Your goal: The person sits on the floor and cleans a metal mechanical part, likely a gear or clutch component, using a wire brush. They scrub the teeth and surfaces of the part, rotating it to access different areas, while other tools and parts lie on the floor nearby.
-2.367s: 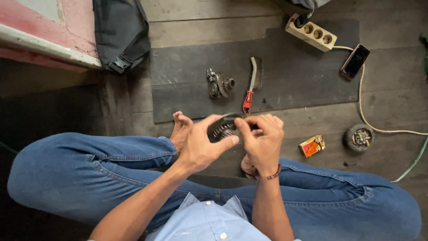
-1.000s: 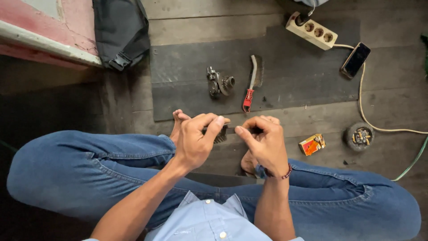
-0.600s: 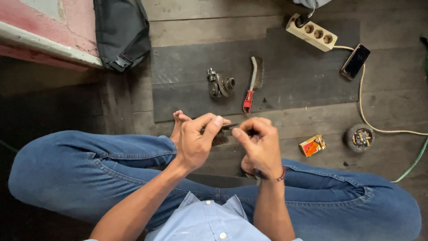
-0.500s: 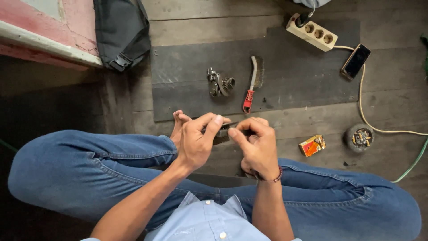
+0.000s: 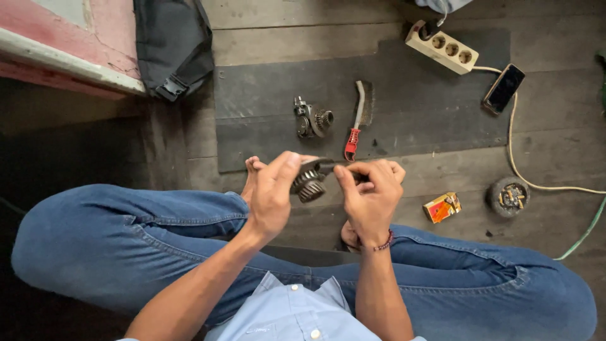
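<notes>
I sit cross-legged on a wooden floor. My left hand (image 5: 273, 192) grips a dark metal gear shaft (image 5: 309, 182), its toothed wheel showing just below my thumb. My right hand (image 5: 369, 192) pinches the shaft's other end from the right. Both hands hold it above my crossed feet. The shaft's middle is partly hidden by my fingers.
A dark rubber mat (image 5: 416, 107) lies ahead with a small metal gear assembly (image 5: 312, 119) and a red-handled wire brush (image 5: 358, 120) on it. A power strip (image 5: 442, 47), a phone (image 5: 504, 88), a small orange box (image 5: 442, 206) and a round ashtray (image 5: 508, 196) lie right. A black bag (image 5: 170, 47) lies far left.
My hands turned the gear shaft between them; the toothed wheel, visible at first, got covered by my left hand and now shows again below my thumb. Hands stayed in place.
</notes>
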